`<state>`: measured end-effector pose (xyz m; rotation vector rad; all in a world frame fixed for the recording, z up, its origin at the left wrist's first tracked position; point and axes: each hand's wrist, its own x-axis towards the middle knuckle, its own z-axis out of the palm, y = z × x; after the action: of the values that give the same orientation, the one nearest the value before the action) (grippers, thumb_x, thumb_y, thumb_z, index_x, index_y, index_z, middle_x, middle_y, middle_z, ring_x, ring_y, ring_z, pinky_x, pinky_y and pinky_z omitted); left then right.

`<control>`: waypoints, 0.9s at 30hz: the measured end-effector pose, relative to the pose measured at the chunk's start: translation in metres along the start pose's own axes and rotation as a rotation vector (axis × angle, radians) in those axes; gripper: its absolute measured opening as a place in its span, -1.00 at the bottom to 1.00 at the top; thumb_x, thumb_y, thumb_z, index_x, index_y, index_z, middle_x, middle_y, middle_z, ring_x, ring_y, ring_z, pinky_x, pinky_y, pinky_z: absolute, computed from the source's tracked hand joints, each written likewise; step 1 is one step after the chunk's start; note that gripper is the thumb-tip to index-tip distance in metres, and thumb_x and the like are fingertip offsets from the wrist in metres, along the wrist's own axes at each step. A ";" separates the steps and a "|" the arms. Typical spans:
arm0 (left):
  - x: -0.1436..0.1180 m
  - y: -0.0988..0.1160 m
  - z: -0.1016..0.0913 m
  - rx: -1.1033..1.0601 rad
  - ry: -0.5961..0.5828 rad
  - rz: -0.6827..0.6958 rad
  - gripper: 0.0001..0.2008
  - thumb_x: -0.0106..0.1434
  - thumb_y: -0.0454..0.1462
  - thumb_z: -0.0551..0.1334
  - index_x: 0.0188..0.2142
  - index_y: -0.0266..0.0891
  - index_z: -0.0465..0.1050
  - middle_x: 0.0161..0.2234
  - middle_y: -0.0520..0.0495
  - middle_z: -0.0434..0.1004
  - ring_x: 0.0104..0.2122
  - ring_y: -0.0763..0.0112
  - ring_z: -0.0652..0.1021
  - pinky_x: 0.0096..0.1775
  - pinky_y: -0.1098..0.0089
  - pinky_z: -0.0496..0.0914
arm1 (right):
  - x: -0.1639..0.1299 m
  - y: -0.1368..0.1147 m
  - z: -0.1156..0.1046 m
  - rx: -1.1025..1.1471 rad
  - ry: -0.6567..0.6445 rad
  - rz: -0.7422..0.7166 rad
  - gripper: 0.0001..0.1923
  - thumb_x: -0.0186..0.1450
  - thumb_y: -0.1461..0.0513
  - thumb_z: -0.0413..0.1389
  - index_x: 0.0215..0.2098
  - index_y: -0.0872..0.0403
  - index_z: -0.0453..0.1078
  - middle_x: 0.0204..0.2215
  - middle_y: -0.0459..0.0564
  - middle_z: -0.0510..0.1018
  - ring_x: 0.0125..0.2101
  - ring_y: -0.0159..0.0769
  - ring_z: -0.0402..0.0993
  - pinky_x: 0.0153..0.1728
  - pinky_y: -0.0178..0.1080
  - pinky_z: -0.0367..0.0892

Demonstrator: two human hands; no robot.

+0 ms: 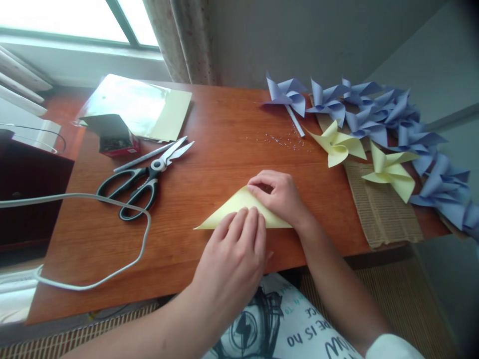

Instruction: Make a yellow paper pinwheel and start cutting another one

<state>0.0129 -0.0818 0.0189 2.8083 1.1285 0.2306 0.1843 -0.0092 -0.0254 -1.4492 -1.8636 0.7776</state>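
Using scissors (pixel 154 169) as reference: yellow paper (pixel 243 199) is right of them and a bit nearer the wearer, folded to a triangle, long edge toward the wearer
Left hand (pixel 235 244) has fingers laid flat on it, not closed round anything; right hand (pixel 279 195) pinches the top corner, thumb to finger
Step in hand looks like a diagonal fold; I'd say next move calls for holding corners aligned and firm pressure along the crease

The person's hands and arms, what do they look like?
The left hand and right hand are bare, with no gloves or rings showing. The left forearm is uncovered too; a white sleeve shows on the right arm.
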 end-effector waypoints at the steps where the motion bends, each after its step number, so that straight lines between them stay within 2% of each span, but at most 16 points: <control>1: -0.003 0.003 0.004 0.017 -0.005 0.003 -0.54 0.43 -0.22 0.09 0.17 -0.54 0.41 0.20 -0.46 0.46 0.16 -0.11 0.50 0.17 0.01 0.37 | 0.001 0.001 0.001 -0.019 0.002 -0.008 -0.86 0.32 0.32 0.19 -0.38 0.03 0.56 -0.38 -0.04 0.65 -0.36 -0.26 0.53 -0.27 -0.22 0.38; 6: -0.008 0.002 0.019 0.040 -0.039 -0.023 -0.44 0.42 -0.16 0.10 0.25 -0.60 0.32 0.27 -0.50 0.35 0.26 -0.16 0.40 0.26 -0.02 0.27 | 0.002 0.004 0.003 -0.091 0.036 -0.071 -0.86 0.32 0.34 0.21 -0.37 0.03 0.58 -0.36 -0.03 0.67 -0.30 -0.22 0.52 -0.16 -0.18 0.38; 14: -0.013 0.005 0.030 0.037 -0.070 -0.058 -0.33 0.40 -0.06 0.15 0.30 -0.55 0.26 0.34 -0.46 0.26 0.32 -0.14 0.32 0.33 -0.03 0.17 | 0.001 0.010 0.008 -0.171 0.093 -0.113 -0.89 0.29 0.36 0.25 -0.37 0.07 0.60 -0.38 -0.03 0.63 -0.29 -0.21 0.48 -0.18 -0.17 0.39; 27: -0.016 0.006 0.036 0.009 -0.056 -0.076 -0.31 0.41 -0.02 0.12 0.32 -0.53 0.25 0.37 -0.44 0.19 0.35 -0.13 0.27 0.33 -0.02 0.15 | 0.002 0.008 0.007 -0.222 0.086 -0.118 -0.89 0.30 0.35 0.25 -0.37 0.07 0.57 -0.38 -0.02 0.62 -0.30 -0.20 0.48 -0.18 -0.16 0.39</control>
<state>0.0120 -0.0983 -0.0173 2.7538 1.2235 0.1394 0.1831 -0.0065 -0.0361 -1.4654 -1.9982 0.4566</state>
